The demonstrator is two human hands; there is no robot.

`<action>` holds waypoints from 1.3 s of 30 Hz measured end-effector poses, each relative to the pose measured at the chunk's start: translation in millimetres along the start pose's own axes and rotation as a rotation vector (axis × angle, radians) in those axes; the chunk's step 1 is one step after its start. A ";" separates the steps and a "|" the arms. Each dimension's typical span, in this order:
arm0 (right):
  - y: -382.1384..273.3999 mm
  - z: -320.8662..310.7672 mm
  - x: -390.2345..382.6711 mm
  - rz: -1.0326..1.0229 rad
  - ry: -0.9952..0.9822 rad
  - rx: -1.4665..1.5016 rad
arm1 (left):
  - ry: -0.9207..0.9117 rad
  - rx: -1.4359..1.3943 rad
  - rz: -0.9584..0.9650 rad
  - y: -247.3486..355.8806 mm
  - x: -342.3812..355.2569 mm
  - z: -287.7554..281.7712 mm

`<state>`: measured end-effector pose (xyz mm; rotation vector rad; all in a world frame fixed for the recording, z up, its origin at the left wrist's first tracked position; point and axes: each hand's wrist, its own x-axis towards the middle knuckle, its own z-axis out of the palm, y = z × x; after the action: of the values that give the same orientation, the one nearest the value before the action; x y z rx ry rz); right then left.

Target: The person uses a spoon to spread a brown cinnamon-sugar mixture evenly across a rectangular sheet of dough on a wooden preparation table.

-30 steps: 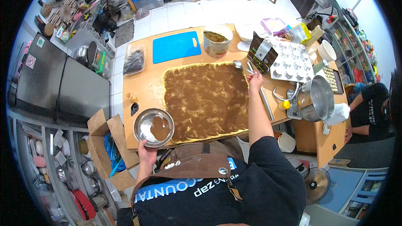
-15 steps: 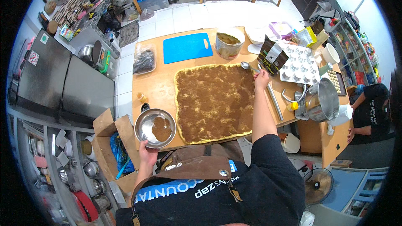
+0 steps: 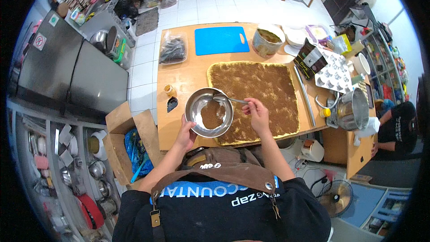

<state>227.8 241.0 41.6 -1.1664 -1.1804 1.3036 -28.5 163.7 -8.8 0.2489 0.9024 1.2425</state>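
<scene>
My left hand (image 3: 185, 132) grips the rim of a steel bowl (image 3: 193, 115), which is tilted a little and overlaps the left part of the dough. Brown powder (image 3: 213, 115) lies in the bowl's bottom. Between the fingers of my right hand (image 3: 257, 113) is the handle of a metal spoon (image 3: 234, 100); its head reaches over the far part of the bowl. Under and beside them a rolled-out yellowish dough sheet (image 3: 268, 89) is spread on the table, coated with brown powder, its pale edges showing.
On the wooden table (image 3: 197, 71) are a blue cutting board (image 3: 221, 40), a tub (image 3: 268, 40), a metal rod (image 3: 304, 96), a dark pouch (image 3: 309, 58), a white muffin tray (image 3: 333, 74) and a mixer bowl (image 3: 352, 107). Another person's arm (image 3: 386, 145) shows at right.
My right hand has brought the spoon from the dough's far right corner to the bowl. My left hand has lifted the bowl rightward over the dough's edge. The whole view has shifted.
</scene>
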 end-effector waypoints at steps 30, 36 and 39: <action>53.5 -159.3 123.1 -0.013 0.703 0.324 | 0.111 -0.128 -0.031 3.2 -11.7 -36.7; 57.7 -158.8 139.0 -0.014 0.734 0.332 | 0.151 -0.127 0.000 11.9 -25.2 -38.5; 59.1 -160.6 144.8 -0.016 0.750 0.312 | 0.176 -0.187 0.019 13.5 -31.0 -45.9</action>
<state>376.7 390.9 -33.0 -1.2424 -0.4207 0.8625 -71.7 127.2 -15.9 -0.0008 0.9286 1.3728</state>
